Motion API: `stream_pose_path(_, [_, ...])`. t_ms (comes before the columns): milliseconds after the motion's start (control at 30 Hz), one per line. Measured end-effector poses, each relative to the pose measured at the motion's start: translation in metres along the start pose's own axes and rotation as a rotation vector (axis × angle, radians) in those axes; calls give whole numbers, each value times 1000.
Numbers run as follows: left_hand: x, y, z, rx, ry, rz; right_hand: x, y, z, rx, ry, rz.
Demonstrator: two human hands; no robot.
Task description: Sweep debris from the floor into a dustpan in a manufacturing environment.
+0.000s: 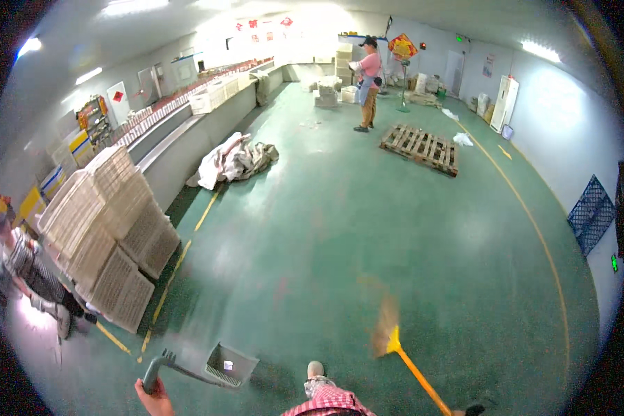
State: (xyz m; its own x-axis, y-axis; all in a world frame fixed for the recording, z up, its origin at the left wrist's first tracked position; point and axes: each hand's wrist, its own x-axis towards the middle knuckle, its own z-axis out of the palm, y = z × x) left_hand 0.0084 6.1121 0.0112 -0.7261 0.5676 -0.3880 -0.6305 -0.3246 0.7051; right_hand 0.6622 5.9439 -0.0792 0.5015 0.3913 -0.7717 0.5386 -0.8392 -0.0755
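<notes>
My left hand (157,400), at the lower left, is closed round the curved grey handle of a long-handled dustpan (215,356). Inside the pan lies a small whitish scrap (228,365). At the bottom edge on the right, a sliver of my right hand (459,412) shows at the orange shaft of a broom (423,380); most of that hand is cut off. The broom's yellow head and brown bristles are on the green floor, the bristles smeared by motion. Between the two tools, my shoe (315,369) points forward.
Tall stacks of pale crates (111,229) stand left, with a person (35,270) beside them. Ahead lie a heap of sacks (232,161) and a wooden pallet (423,148). Another person (369,83) stands farther back. A long low wall (208,128) runs along the left.
</notes>
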Motion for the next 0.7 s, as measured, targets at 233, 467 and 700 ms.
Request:
stream_pose_path(233, [209, -103, 211, -37, -129, 69, 175, -201, -24, 595, -465, 38])
stream_pose_path(467, [366, -224, 458, -34, -97, 4, 321, -502, -129, 724, -551, 1])
stream_pose_path(700, [537, -339, 720, -30, -203, -118, 412, -757, -272, 835, -560, 23])
